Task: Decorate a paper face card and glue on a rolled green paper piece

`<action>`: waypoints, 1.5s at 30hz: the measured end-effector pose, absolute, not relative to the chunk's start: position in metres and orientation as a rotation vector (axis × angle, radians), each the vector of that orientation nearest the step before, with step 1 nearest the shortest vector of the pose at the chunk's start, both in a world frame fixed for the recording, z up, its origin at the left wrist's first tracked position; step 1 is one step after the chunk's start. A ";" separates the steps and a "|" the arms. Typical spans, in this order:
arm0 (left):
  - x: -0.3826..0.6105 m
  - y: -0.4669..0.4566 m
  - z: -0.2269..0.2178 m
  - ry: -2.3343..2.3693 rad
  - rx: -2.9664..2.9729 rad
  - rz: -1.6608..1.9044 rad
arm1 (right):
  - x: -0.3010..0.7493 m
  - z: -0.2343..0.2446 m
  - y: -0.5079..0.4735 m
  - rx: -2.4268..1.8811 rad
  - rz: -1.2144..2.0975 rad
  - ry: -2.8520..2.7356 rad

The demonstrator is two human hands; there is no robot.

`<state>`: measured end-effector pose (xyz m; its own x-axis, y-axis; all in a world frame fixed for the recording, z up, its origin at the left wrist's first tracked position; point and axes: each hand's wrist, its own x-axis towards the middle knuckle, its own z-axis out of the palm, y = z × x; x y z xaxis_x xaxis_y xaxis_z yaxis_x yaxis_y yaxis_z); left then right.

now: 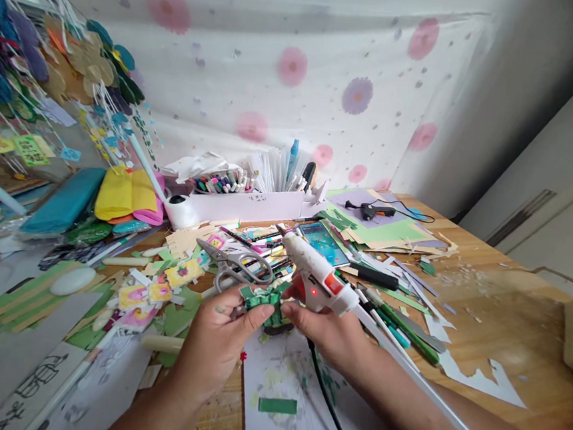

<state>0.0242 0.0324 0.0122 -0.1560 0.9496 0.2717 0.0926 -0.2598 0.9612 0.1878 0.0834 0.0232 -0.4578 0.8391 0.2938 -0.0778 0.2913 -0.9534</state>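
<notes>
My left hand (218, 333) is closed on a small green paper craft piece (263, 300), held just above the table. My right hand (329, 329) grips a white hot glue gun (318, 278) whose nozzle points up and away, a red light lit on its body; its fingertips also touch the green piece. The gun's black cord (324, 392) runs down toward me, and a long glue stick (417, 377) juts from its back. Grey scissors (235, 264) lie right behind my left hand.
The wooden table (507, 328) is strewn with paper scraps, pens and stickers. A white box of markers (247, 201) stands at the back. A second black glue gun (372, 210) lies on coloured sheets. Paper crafts hang at the left. A small green strip (277, 405) lies on white paper.
</notes>
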 end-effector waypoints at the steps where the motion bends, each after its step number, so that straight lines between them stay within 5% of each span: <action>1: 0.022 0.033 0.014 1.299 1.478 1.523 | 0.190 0.023 0.084 -0.678 1.283 -1.670; 18: 0.022 0.032 0.022 1.227 2.087 1.527 | 0.202 0.037 0.079 -0.697 0.685 -1.864; 45: -0.017 0.039 0.032 1.566 2.450 1.719 | 0.227 0.042 0.093 -0.596 1.177 -2.112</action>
<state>-0.0168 0.0392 0.0317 0.0653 0.5442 0.8364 0.7821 -0.5485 0.2958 0.2265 0.0930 0.0423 -0.6922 0.6513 0.3110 0.0778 0.4958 -0.8649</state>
